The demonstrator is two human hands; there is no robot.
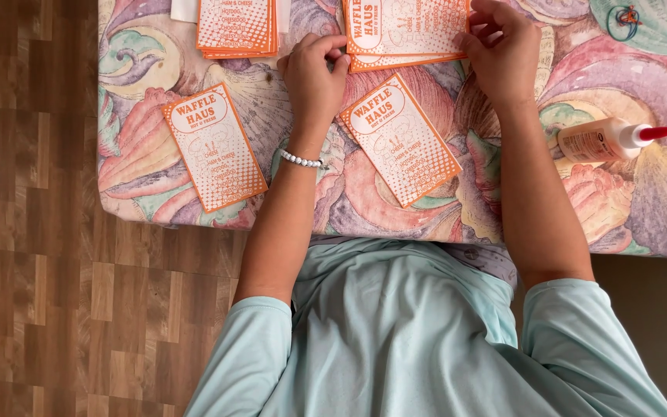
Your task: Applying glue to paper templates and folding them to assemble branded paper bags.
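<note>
1. As we look down from the head camera, our left hand point(314, 77) and right hand point(503, 50) both pinch the upper stack of cards point(407, 35), fingers curled shut on its left and right edges.
2. We see this orange-and-white stack lying on the patterned tablecloth point(642, 208), at the far edge of the view.
3. We find a second card stack point(237, 27) to its left, one single card point(399, 139) between our forearms, and another loose card point(214, 147) left of our left wrist.
4. We note a glue bottle point(607, 140) lying on its side, right of our right forearm, apart from the cards.
</note>
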